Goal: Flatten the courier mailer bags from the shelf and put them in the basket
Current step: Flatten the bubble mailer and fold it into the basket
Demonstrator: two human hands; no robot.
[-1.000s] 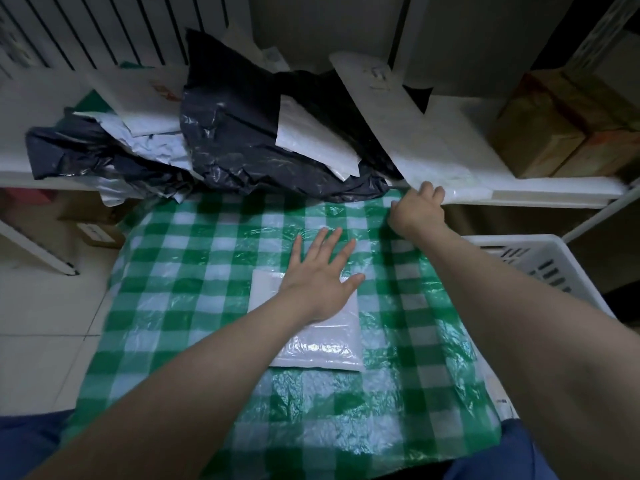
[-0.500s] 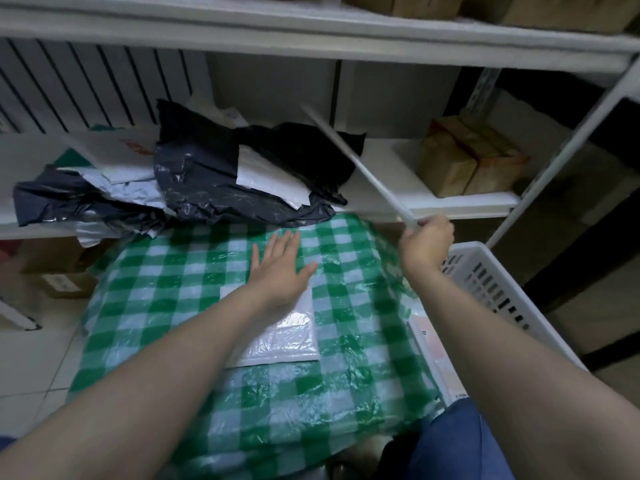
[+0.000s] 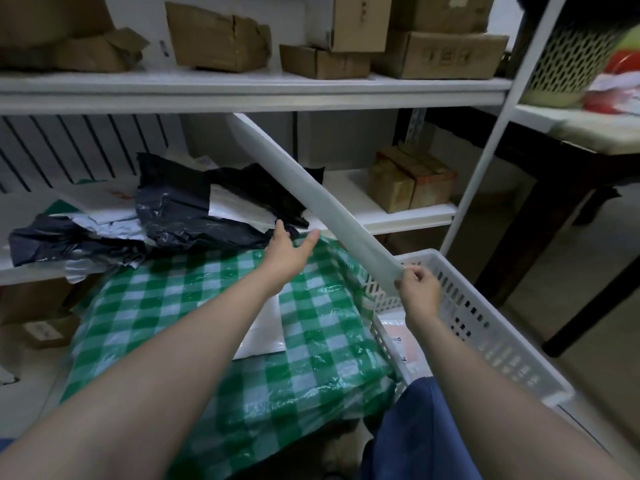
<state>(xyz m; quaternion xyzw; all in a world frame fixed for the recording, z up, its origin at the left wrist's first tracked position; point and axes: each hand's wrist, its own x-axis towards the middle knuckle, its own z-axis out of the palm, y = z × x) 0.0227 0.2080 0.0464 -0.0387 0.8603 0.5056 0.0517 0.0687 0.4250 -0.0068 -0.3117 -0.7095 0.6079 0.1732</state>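
My right hand (image 3: pixel 417 289) pinches the near end of a long white mailer bag (image 3: pixel 311 192), which slants up to the left across the shelf, lifted over the white basket (image 3: pixel 491 327). My left hand (image 3: pixel 289 252) is open, raised above the green checked cloth (image 3: pixel 173 306), fingers stretched toward the pile of black and white mailer bags (image 3: pixel 194 206) on the lower shelf. A flat white mailer (image 3: pixel 266 327) lies on the cloth, partly under my left forearm. A pink and white mailer (image 3: pixel 403 344) lies inside the basket.
Cardboard boxes (image 3: pixel 221 36) fill the upper shelf, and two small boxes (image 3: pixel 408 181) stand on the lower shelf at right. A white shelf post (image 3: pixel 485 147) rises beside the basket. A dark table (image 3: pixel 568 188) stands further right. More boxes (image 3: pixel 41 330) sit under the shelf at left.
My right hand has pulled the long white mailer off the shelf and toward the basket. My left hand has lifted off the flat mailer and moved forward toward the shelf pile.
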